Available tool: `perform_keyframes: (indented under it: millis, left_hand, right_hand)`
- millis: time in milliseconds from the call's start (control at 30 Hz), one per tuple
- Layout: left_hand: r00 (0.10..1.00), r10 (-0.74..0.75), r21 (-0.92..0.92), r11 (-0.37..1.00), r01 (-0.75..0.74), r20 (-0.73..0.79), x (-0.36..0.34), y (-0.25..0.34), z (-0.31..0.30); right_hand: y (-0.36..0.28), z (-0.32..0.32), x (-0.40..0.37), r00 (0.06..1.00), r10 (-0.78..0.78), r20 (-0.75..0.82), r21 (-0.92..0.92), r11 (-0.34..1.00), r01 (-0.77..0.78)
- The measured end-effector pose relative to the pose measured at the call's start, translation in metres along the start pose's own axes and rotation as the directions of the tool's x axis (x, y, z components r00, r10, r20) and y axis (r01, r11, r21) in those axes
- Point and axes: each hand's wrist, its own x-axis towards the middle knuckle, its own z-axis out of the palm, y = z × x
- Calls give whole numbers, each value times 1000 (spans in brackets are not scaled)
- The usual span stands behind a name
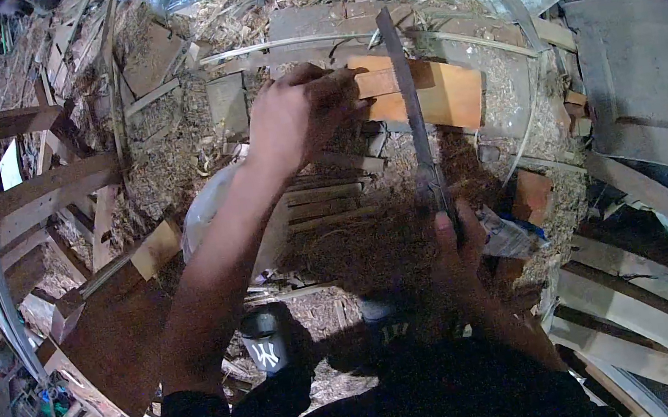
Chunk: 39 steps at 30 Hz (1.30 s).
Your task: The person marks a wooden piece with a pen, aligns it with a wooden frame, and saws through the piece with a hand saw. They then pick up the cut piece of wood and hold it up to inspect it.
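Note:
My left hand (305, 114) pinches the left end of a small wooden strip (376, 83), its fingers closed over that end. The strip lies over a wider orange-brown board (456, 95). Closed around the handle of a long, narrow saw is my right hand (457, 247). The saw's toothed blade (406, 92) points away from me and crosses the strip near its right end, overlapping the board in this view. The right hand's lower fingers are in dark shadow.
Wood shavings and offcuts litter the ground. Several slats (321, 208) lie below my left hand. A crumpled packet (510, 233) sits beside my right hand. Curved wooden pieces (49, 187) stand at left, large boards (641, 71) at right. My slippers (264, 344) show below.

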Motion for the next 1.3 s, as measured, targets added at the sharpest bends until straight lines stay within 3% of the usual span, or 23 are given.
perform_keyframes:
  millis: [33, 100, 133, 200, 333, 400, 467, 533, 567, 600, 667, 733, 800, 833, 900, 933, 1000, 1033, 1100, 1133, 1200, 1267, 1300]
  left_hand:
    - [1000, 0, 1, 1000, 0, -2, 0, 0, 0]
    - [999, 34, -37, 999, -35, -27, 0, -1, 1]
    - [999, 35, -37, 999, -36, -30, 0, -2, 1]
    - [999, 41, 29, 999, -40, -20, 1, -5, 1]
    - [999, -51, 99, 994, 50, 10, -1, -11, -4]
    - [967, -210, -62, 973, 221, 146, -8, -19, -13]
    - [957, -233, -43, 969, 243, 170, -17, -29, -18]
    - [965, -258, -422, 870, 254, 49, -24, -38, -15]
    - [899, -407, -431, 791, 435, 161, -28, -43, -17]
    - [900, -407, -430, 792, 433, 156, -28, -40, -22]
    - [823, -461, -579, 590, 563, 331, -27, -34, -32]
    - [831, -466, -582, 600, 549, 305, -28, -28, -39]
    - [841, -467, -584, 614, 531, 274, -30, -25, -47]
    - [861, -451, -625, 608, 490, 237, -32, -25, -49]
    - [882, -434, -662, 607, 439, 187, -35, -26, -54]
    - [896, -413, -644, 643, 415, 165, -36, -26, -57]
    - [911, -391, -617, 687, 383, 129, -36, -24, -69]
    - [923, -362, -601, 712, 363, 128, -36, -18, -76]
    - [933, -336, -585, 735, 344, 126, -38, -8, -88]
    - [929, -350, -622, 703, 344, 118, -39, -2, -92]
    - [954, -295, -609, 748, 263, 49, -43, 0, -96]
    - [969, -239, -494, 850, 182, -55, -47, 1, -105]
    - [966, -256, -516, 832, 206, -27, -50, 3, -111]
  right_hand:
    - [7, 4, -2, 1000, -2, 0, 0, 1000, 2]
    - [26, 15, -7, 874, -428, -230, -187, 901, 391]
    - [28, 13, -6, 873, -430, -230, -188, 900, 393]
    - [28, 6, -2, 798, -596, -86, -633, 651, 418]
    - [23, 4, -4, 864, -493, -101, -523, 765, 376]
    - [16, 7, -4, 887, -429, -169, -309, 878, 366]
    - [14, 13, 1, 851, -457, -260, -294, 876, 381]
    - [16, 13, 6, 804, -481, -349, -281, 872, 400]
    - [21, 5, 10, 849, -381, -366, -213, 923, 322]
    - [24, -1, 14, 885, -276, -374, -143, 960, 239]
    - [-4, -20, 34, 910, -172, -377, -46, 985, 167]
    - [-33, -44, 58, 928, -68, -367, 53, 994, 94]
    - [-47, -69, 83, 975, 25, -221, -306, 948, -93]
    - [-44, -82, 93, 975, 15, -220, -303, 949, -83]
    - [-49, -99, 109, 879, -463, -113, -817, 547, 183]
    - [-59, -97, 114, 873, -474, -115, -813, 550, 191]
    - [-89, -90, 123, 850, -504, -150, -456, 798, 393]
    - [-103, -80, 128, 845, -514, -149, -447, 797, 406]
    - [-126, -58, 137, 966, -205, 158, -75, 973, 219]
    - [-132, -49, 140, 959, -223, 176, -60, 970, 237]
    - [-146, -25, 144, 933, -49, 358, 318, 945, -73]
    - [-152, -18, 149, 916, -91, 391, 278, 960, -24]
    - [-151, -16, 151, 921, -157, 356, 391, 920, 6]
